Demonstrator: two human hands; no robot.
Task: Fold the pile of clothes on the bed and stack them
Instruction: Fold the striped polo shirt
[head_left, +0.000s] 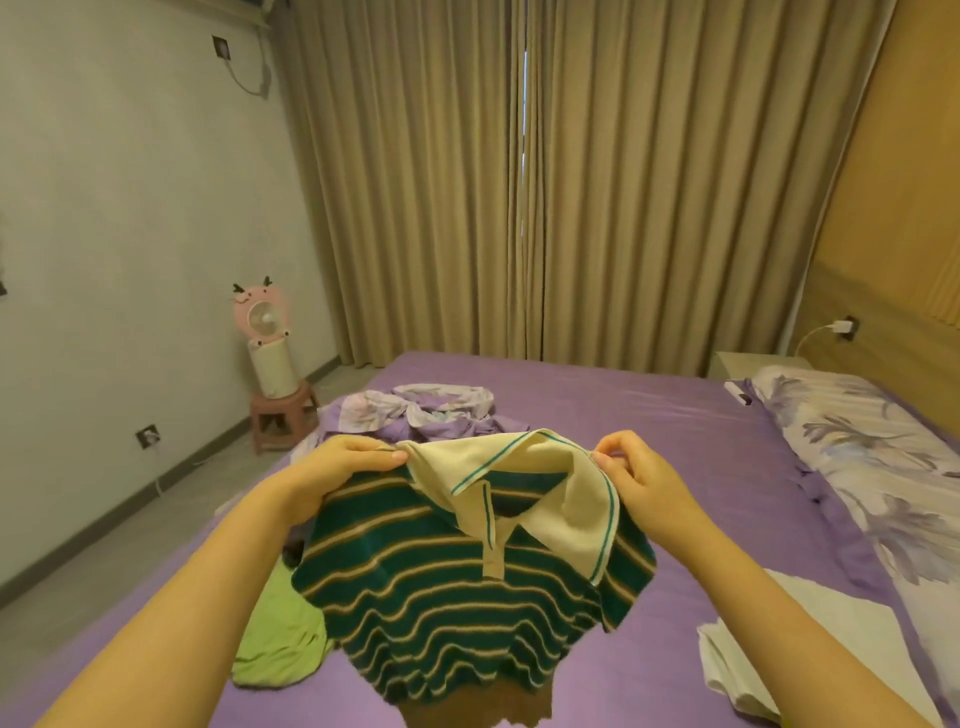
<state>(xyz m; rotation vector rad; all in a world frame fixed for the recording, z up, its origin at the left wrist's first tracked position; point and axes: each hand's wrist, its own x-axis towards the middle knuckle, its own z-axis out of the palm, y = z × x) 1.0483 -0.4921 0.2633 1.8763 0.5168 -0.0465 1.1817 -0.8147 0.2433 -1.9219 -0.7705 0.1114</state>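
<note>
The person holds up a dark green knitted polo shirt with tan stripes and a cream collar (457, 582) over the purple-sheeted bed (649, 415), the collar end away from them and the brown hem hanging toward the camera. The left hand (337, 467) pinches the shirt at one shoulder just beside the collar, fingers curled over the fabric; the right hand (639, 473) pinches the collar edge at the other shoulder. The two hands are set apart, with the collar spread between them – the shirt is lifted and not yet laid flat or folded

Judging by what lies around, the task looks partly done. A flat white folded cloth (800, 639) rests on the bed at the person's right, near the floral pillow (878, 452) – possibly the start of the stack, though that cannot be confirmed. Still loose are a crumpled lime green garment (280, 644) under the shirt's left edge and a rumpled heap of lilac floral fabric (415, 410) further up the bed. So the striped shirt and at least those two pieces seem left to fold and stack
</note>
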